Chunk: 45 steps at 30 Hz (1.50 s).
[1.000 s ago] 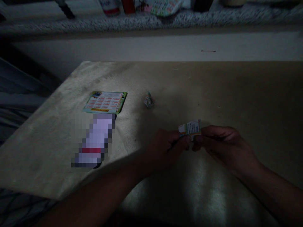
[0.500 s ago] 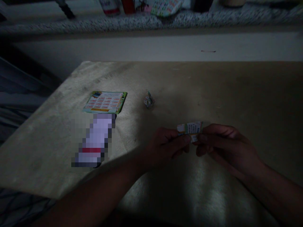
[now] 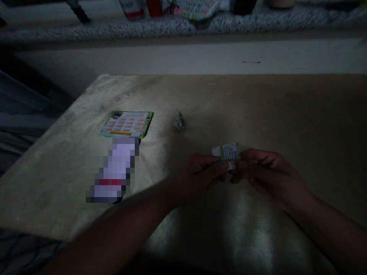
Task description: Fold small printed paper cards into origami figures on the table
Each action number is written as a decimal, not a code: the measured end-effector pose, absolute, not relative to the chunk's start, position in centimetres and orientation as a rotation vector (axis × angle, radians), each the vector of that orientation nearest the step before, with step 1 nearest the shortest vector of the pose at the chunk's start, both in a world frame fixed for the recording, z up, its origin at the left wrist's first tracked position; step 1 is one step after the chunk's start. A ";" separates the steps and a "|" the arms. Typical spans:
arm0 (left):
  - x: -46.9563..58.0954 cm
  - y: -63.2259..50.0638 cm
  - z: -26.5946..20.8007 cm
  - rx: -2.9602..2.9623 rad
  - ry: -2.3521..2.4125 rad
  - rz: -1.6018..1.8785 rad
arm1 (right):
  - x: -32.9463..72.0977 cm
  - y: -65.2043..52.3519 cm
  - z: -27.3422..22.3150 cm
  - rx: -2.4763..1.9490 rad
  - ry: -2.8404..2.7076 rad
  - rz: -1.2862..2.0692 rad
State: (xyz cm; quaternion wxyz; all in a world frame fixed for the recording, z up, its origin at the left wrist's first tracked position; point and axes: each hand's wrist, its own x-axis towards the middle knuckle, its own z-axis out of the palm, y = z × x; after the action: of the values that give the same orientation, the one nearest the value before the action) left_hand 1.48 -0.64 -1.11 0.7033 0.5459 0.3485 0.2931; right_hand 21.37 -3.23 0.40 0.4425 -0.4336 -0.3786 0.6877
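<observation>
Two pinch grips: left hand (image 3: 196,175) and right hand (image 3: 272,173) clamp the folded printed paper (image 3: 229,151); uneven pull could tear it (too dim to judge thickness).

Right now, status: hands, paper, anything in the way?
Left hand and right hand both pinching the paper. Printed side showing, lower edge partly hidden. Nothing seen blocking; crumpled wad lies apart, beyond the hands.

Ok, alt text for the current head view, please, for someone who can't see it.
The left hand and right hand pinch a small printed paper above a dim table. To the left lie a crumpled paper, a card and a pixelated phone.
</observation>
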 end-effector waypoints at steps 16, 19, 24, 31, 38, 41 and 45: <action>2.0 -1.0 -0.6 1.238 0.598 0.654 | 21.0 -4.3 0.4 -1.070 -1.330 1.519; 1.8 -0.8 -0.8 1.172 0.582 0.634 | 21.0 -4.2 0.6 -1.076 -1.300 1.506; 1.5 -0.7 0.0 1.325 0.609 0.682 | 20.9 -3.9 0.7 -1.097 -1.246 1.522; 1.7 -1.0 0.5 1.388 0.587 0.651 | 20.5 -3.8 0.8 -1.079 -1.197 1.642; 1.3 -0.8 0.2 1.290 0.568 0.654 | 21.5 -3.6 1.2 -1.087 -1.261 1.689; 0.8 -0.6 0.0 1.287 0.663 0.709 | 22.3 -3.5 1.2 -1.132 -1.263 1.644; 0.6 -0.4 -0.2 1.308 0.642 0.722 | 22.7 -3.5 1.0 -1.111 -1.280 1.634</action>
State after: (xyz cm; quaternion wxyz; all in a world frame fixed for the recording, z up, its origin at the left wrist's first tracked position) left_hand 0.57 -0.42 -0.23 0.6871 0.5844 0.2868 0.3225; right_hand 22.71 -3.45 1.02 0.3836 -0.4358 -0.5021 0.6410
